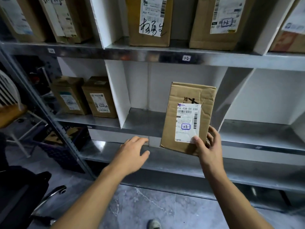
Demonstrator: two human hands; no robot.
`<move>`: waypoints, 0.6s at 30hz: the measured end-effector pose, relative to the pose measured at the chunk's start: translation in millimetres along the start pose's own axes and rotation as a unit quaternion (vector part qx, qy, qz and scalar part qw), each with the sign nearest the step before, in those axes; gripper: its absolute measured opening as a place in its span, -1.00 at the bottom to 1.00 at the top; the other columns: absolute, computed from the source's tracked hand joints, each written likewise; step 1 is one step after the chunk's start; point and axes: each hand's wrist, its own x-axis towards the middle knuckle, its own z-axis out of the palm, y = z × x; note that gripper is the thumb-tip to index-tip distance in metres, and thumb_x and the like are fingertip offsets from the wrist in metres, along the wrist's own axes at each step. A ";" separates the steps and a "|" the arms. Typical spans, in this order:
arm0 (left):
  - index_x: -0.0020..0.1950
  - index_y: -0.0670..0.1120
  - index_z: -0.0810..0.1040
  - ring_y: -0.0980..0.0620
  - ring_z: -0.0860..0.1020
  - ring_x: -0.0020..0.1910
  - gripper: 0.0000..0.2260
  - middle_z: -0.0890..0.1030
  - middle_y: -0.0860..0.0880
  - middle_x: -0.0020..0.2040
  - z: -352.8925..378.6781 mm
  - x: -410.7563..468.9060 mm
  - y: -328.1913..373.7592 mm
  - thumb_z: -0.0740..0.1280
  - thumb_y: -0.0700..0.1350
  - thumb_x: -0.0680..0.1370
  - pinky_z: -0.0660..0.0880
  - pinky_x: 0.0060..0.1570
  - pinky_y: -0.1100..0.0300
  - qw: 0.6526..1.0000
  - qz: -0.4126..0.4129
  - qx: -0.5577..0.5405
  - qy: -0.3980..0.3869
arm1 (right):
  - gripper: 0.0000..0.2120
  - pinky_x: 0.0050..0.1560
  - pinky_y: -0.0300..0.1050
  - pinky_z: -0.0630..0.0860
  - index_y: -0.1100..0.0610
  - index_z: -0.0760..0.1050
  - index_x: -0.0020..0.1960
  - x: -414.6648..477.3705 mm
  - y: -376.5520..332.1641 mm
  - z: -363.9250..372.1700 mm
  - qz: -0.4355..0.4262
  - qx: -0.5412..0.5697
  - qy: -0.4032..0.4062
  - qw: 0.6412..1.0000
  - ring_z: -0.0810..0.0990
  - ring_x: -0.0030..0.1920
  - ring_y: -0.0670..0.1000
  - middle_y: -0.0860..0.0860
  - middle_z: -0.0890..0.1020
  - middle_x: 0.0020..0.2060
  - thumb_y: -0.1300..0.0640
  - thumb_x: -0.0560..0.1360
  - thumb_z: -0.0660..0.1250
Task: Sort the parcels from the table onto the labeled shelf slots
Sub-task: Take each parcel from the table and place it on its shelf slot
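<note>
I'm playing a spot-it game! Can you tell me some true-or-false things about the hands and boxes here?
1. The right hand grips a cardboard box whose label says 2-2. True.
2. The left hand holds a box too. False: it is open and holds nothing.
3. A tag on the shelf edge above the held box says 1-2. True.
4. The slot left of that box has no boxes. False: a far-left box and a box by the divider stand there.

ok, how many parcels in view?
8 parcels. Top shelf: two left, two centre, one right, cut off. Middle shelf: two left; one in the right hand, centre. More may be hidden.
</note>
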 end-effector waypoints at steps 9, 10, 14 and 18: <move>0.43 0.10 0.35 0.03 0.38 0.32 -0.59 0.40 0.09 0.37 -16.4 79.3 -24.1 0.26 0.08 0.59 0.39 0.28 0.04 1.000 -0.009 0.017 0.014 | -0.44 0.29 0.02 0.54 -0.12 0.28 0.42 101.1 26.9 43.4 0.000 -0.034 0.007 0.999 0.55 0.24 -0.15 -0.13 0.54 0.26 0.17 0.54 0.44; 0.42 0.10 0.35 0.04 0.38 0.32 -0.60 0.40 0.09 0.37 -18.0 88.3 -28.3 0.26 0.08 0.59 0.39 0.27 0.05 1.000 -0.015 0.013 0.018 | -0.44 0.31 0.05 0.54 -0.15 0.28 0.41 112.4 30.7 49.3 0.007 -0.039 0.002 0.999 0.55 0.25 -0.11 -0.11 0.54 0.28 0.14 0.53 0.44; 0.42 0.10 0.37 0.04 0.39 0.31 -0.59 0.41 0.09 0.36 -15.8 114.7 -44.2 0.27 0.08 0.58 0.39 0.28 0.05 0.999 -0.041 0.004 0.028 | -0.42 0.35 0.18 0.49 -0.15 0.26 0.43 143.8 50.5 76.3 0.023 -0.072 -0.028 0.997 0.52 0.31 0.00 -0.06 0.52 0.35 0.07 0.52 0.45; 0.41 0.08 0.39 0.02 0.40 0.31 -0.59 0.43 0.08 0.34 -9.9 126.1 -55.9 0.27 0.08 0.57 0.39 0.29 0.04 0.998 -0.065 0.005 0.020 | -0.38 0.37 0.18 0.47 -0.11 0.28 0.47 157.5 70.8 102.1 0.031 -0.096 -0.068 0.993 0.51 0.34 0.01 -0.07 0.52 0.37 0.00 0.49 0.46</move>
